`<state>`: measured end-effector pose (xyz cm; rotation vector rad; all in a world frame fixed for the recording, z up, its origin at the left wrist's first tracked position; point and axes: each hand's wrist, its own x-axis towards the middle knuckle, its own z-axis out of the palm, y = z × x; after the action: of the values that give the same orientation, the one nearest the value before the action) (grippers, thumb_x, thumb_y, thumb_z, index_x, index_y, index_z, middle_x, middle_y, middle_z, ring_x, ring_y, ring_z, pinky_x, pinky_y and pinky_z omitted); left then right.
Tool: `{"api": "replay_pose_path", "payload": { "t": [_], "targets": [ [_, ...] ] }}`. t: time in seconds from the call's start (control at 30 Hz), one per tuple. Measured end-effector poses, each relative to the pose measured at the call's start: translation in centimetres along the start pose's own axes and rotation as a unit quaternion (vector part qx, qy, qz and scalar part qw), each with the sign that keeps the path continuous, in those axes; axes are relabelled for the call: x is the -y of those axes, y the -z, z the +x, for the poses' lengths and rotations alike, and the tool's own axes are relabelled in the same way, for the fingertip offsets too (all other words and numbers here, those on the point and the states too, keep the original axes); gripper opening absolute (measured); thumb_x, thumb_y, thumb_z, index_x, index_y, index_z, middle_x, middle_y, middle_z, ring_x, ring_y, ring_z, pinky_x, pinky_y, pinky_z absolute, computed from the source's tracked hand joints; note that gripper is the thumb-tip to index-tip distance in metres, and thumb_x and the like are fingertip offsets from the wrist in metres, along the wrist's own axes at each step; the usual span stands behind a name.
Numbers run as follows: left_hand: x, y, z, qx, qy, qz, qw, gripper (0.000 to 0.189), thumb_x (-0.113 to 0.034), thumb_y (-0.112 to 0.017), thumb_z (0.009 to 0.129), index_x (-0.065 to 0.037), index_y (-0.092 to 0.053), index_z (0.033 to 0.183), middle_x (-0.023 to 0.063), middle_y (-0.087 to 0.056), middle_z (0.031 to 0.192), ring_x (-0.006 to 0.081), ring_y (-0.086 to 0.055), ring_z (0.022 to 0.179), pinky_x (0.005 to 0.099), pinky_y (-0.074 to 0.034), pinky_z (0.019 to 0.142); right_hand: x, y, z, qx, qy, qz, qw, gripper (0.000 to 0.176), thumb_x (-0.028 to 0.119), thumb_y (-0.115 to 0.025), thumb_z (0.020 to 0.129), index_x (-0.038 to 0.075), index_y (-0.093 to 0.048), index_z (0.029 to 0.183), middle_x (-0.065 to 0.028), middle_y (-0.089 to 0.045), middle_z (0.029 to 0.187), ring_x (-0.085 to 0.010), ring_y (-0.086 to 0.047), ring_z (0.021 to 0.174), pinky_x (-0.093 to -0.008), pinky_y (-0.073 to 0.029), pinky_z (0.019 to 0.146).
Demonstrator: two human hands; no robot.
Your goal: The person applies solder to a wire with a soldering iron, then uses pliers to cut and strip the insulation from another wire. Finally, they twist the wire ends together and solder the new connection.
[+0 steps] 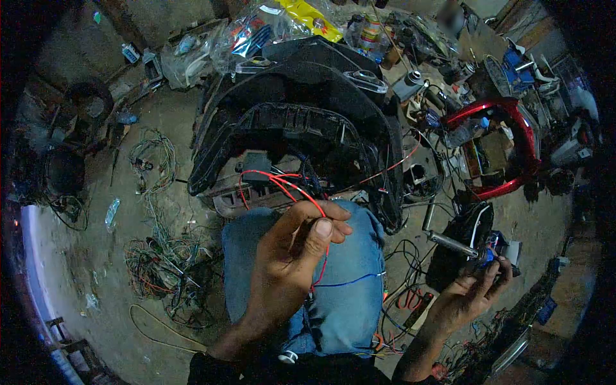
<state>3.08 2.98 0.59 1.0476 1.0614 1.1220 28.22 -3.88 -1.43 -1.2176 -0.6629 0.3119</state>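
My left hand (298, 247) is closed in front of my knees, pinching a thin red wire (319, 209) between thumb and fingers. The wire loops up toward a dark box-shaped part (256, 165), and its lower end hangs below my hand. A blue wire (350, 282) lies across my jeans (356, 308). Out to the right, my right hand (473, 292) has its fingers bent at a small blue and dark item (493, 252); I cannot make out what it is. A silver metal tool (452, 244) lies just beside those fingertips.
A large black plastic fairing (308, 74) stands ahead of my knees. A red curved body panel (529, 141) lies at the right. Tangled wires (167, 269) cover floor at left. Red-handled pliers (410, 299) sit near my right leg. Plastic bags (250, 32) lie at the back.
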Motion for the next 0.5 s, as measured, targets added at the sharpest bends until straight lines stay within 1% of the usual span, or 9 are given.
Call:
{"api": "replay_pose_path", "payload": {
  "t": [0.2, 0.27, 0.37, 0.47, 0.5],
  "targets": [
    [-0.4, 0.2, -0.1, 0.008, 0.031, 0.018, 0.999, 0.022, -0.021, -0.052, 0.108, -0.003, -0.062, 0.116, 0.011, -0.067, 0.112, 0.0184, -0.065, 0.101, 0.0349, -0.051, 0.092, 0.2, -0.1, 0.0, 0.005, 0.003, -0.032, 0.999, 0.026, 0.018, -0.056, 0.105, 0.005, -0.052, 0.127, -0.0116, -0.062, 0.122, -0.0165, -0.06, 0.107, -0.0281, -0.053, 0.088],
    [-0.5, 0.0, 0.0, 0.0, 0.016, 0.014, 1.0, 0.022, -0.021, -0.052, 0.108, -0.003, -0.062, 0.116, 0.0109, -0.067, 0.112, 0.0182, -0.065, 0.101, 0.0346, -0.051, 0.092, 0.1, -0.2, 0.0, -0.002, 0.013, -0.044, 0.999, 0.028, 0.019, -0.056, 0.105, 0.005, -0.052, 0.129, -0.0116, -0.061, 0.123, -0.0163, -0.059, 0.108, -0.0281, -0.053, 0.087],
    [-0.2, -0.1, -0.1, 0.0, 0.01, 0.001, 1.0, 0.023, -0.021, -0.052, 0.108, -0.002, -0.062, 0.116, 0.0107, -0.067, 0.112, 0.0181, -0.064, 0.102, 0.0344, -0.05, 0.093, 0.5, -1.4, -0.1, -0.038, 0.009, -0.003, 0.999, 0.031, 0.019, -0.057, 0.105, 0.005, -0.051, 0.132, -0.0116, -0.062, 0.123, -0.0162, -0.06, 0.106, -0.0287, -0.052, 0.088],
    [-0.1, -0.3, -0.1, -0.007, 0.018, -0.017, 1.0, 0.023, -0.021, -0.052, 0.108, -0.001, -0.062, 0.115, 0.0106, -0.066, 0.112, 0.0181, -0.064, 0.102, 0.0348, -0.05, 0.093, 0.5, -1.0, -0.1, -0.012, 0.011, -0.015, 1.0, 0.032, 0.019, -0.057, 0.105, 0.006, -0.051, 0.134, -0.0115, -0.063, 0.123, -0.0169, -0.061, 0.105, -0.0289, -0.052, 0.088],
    [-0.2, -0.3, -0.1, -0.012, 0.02, -0.022, 0.999, 0.023, -0.021, -0.052, 0.108, -0.001, -0.062, 0.115, 0.0106, -0.066, 0.112, 0.0181, -0.064, 0.103, 0.0349, -0.05, 0.093, 0.2, -0.7, -0.1, -0.017, 0.014, -0.034, 0.999, 0.032, 0.019, -0.058, 0.105, 0.006, -0.051, 0.133, -0.0114, -0.063, 0.122, -0.0167, -0.061, 0.105, -0.0282, -0.052, 0.087]
  ]
}}
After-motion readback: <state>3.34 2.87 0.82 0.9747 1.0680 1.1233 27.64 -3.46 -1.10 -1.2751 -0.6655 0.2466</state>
